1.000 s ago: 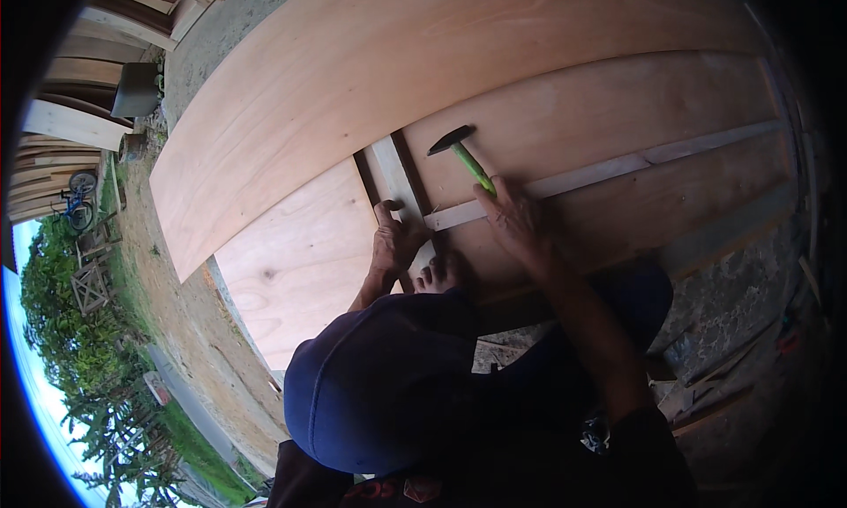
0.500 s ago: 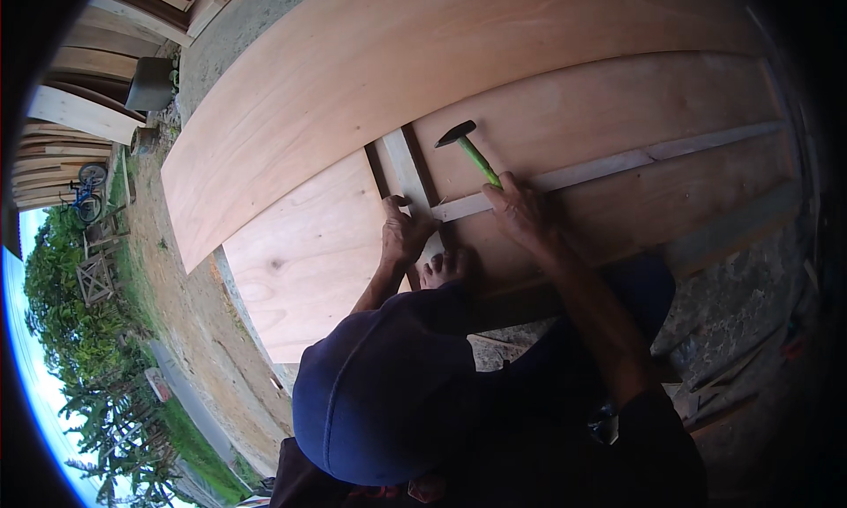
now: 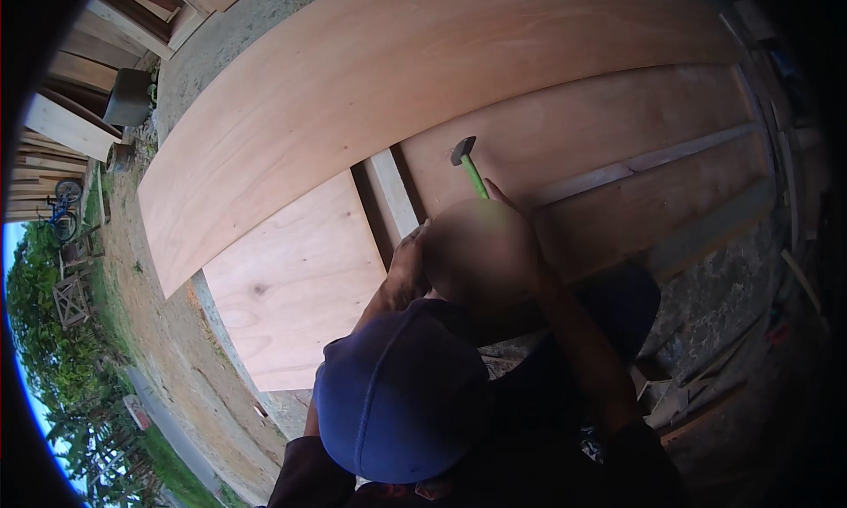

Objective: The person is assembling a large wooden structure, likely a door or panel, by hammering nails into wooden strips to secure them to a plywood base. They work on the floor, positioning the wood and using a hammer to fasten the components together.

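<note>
My right hand (image 3: 505,196) grips the green handle of a hammer (image 3: 469,162), its dark metal head held over the wooden frame. My left hand (image 3: 408,265) is low beside a pale crosspiece (image 3: 394,189), and its fingers are hidden. A round blurred patch covers much of the space between my hands. The crosspiece runs between a light plywood panel (image 3: 291,270) on the left and a reddish panel (image 3: 565,129) on the right. A lengthwise wooden strip (image 3: 635,166) crosses the right side. Rounded blue cloth (image 3: 397,393) covers the near middle.
A large plywood sheet (image 3: 335,111) overlaps the far side. Boards (image 3: 75,124) lean at the upper left, near a dark bucket (image 3: 130,97) and a blue bicycle (image 3: 63,210). Scrap wood (image 3: 706,411) lies on the ground at the lower right.
The hammer has shifted, its head now tilted more upright, with my right hand closer to my left. The whole view has moved slightly. My left fingers, visible before, are now hidden.
</note>
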{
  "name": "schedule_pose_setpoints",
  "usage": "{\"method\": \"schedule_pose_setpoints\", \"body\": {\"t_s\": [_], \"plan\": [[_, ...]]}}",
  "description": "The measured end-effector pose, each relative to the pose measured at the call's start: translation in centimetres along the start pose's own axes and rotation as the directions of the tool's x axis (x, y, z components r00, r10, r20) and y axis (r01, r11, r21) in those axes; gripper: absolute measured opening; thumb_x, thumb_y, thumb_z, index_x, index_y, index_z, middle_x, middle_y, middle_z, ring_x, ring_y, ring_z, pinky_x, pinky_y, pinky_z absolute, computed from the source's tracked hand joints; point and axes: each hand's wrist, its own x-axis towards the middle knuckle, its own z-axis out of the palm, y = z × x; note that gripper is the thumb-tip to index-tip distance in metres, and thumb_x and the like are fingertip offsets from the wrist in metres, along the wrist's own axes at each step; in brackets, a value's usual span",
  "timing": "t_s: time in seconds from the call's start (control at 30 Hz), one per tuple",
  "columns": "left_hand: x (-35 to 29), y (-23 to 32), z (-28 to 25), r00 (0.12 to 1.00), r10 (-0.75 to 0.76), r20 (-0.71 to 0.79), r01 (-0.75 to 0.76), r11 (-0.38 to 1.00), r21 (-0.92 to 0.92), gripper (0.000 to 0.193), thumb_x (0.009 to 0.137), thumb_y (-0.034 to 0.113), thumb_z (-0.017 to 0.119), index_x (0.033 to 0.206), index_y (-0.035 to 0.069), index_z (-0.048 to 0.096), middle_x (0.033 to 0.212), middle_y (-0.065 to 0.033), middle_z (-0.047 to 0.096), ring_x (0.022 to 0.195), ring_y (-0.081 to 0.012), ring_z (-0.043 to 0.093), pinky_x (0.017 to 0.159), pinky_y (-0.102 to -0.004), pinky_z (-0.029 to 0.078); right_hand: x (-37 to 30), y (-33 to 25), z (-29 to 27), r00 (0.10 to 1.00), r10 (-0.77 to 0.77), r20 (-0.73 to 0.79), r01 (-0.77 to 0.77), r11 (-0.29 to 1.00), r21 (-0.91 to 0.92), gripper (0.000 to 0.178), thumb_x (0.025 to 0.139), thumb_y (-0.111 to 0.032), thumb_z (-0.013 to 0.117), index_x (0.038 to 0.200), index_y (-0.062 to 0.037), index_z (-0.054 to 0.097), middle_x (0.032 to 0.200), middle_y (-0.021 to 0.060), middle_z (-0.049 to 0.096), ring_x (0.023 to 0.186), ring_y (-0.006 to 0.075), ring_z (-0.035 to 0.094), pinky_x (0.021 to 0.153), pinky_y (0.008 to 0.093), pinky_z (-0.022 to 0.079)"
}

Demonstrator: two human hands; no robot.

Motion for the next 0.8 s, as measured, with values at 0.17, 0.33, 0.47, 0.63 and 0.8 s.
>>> {"method": "schedule_pose_setpoints", "body": {"t_s": [0.17, 0.33, 0.47, 0.63, 0.8], "plan": [[0.9, -2.7, 0.4, 0.980, -0.057, 0.190, 0.116, 0.943, -0.312, 0.053, 0.104, 0.050, 0.041, 0.118, 0.001, 0.055, 0.099, -0.0138, 0.064, 0.089, -0.0259, 0.063, 0.082, -0.0390, 0.052, -0.1, -7.0, -4.3, 0.977, 0.138, -0.161, -0.129, 0.990, 0.060, 0.065, 0.092, -0.003, 0.062, 0.152, -0.0102, 0.036, 0.101, 0.0166, 0.065, 0.083, 0.0162, 0.061, 0.076, 0.0308, 0.052], [3.3, -3.0, 5.8, 0.909, -0.134, 0.396, 0.264, 0.918, -0.295, 0.065, 0.101, 0.061, 0.036, 0.120, 0.002, 0.055, 0.110, -0.0154, 0.063, 0.104, -0.0285, 0.061, 0.096, -0.0423, 0.047, -3.0, -7.3, -8.4, 0.913, 0.215, -0.347, -0.189, 0.976, 0.107, 0.058, 0.092, -0.005, 0.063, 0.146, -0.0070, 0.043, 0.105, 0.0178, 0.065, 0.085, 0.0175, 0.063, 0.078, 0.0314, 0.052], [4.5, -2.6, 9.7, 0.827, -0.079, 0.556, 0.307, 0.893, -0.330, 0.066, 0.100, 0.062, 0.037, 0.122, 0.003, 0.055, 0.115, -0.0150, 0.062, 0.108, -0.0293, 0.059, 0.100, -0.0434, 0.045, -6.7, -5.5, -10.8, 0.923, 0.225, -0.312, -0.295, 0.935, -0.197, 0.039, 0.090, -0.009, 0.067, 0.128, -0.0032, 0.061, 0.101, 0.0210, 0.064, 0.085, 0.0277, 0.066, 0.078, 0.0361, 0.054], [4.3, -1.0, 14.8, 0.718, -0.007, 0.696, 0.145, 0.979, -0.140, 0.069, 0.100, 0.061, 0.041, 0.134, 0.002, 0.049, 0.130, -0.0135, 0.055, 0.120, -0.0289, 0.053, 0.106, -0.0433, 0.039, -7.6, -4.1, -8.9, 0.885, 0.292, -0.362, -0.380, 0.903, -0.200, 0.032, 0.088, -0.024, 0.069, 0.115, -0.0050, 0.067, 0.103, 0.0215, 0.058, 0.087, 0.0385, 0.066, 0.078, 0.0477, 0.055], [2.9, -2.0, 18.6, 0.694, 0.064, 0.717, 0.037, 0.992, -0.124, 0.067, 0.101, 0.054, 0.042, 0.145, 0.003, 0.039, 0.148, -0.0148, 0.043, 0.135, -0.0273, 0.041, 0.114, -0.0415, 0.031, -7.5, -5.2, -9.9, 0.778, 0.399, -0.486, -0.514, 0.848, -0.128, 0.019, 0.089, -0.020, 0.065, 0.099, -0.0036, 0.064, 0.103, 0.0202, 0.054, 0.084, 0.0406, 0.065, 0.076, 0.0505, 0.054]]}}
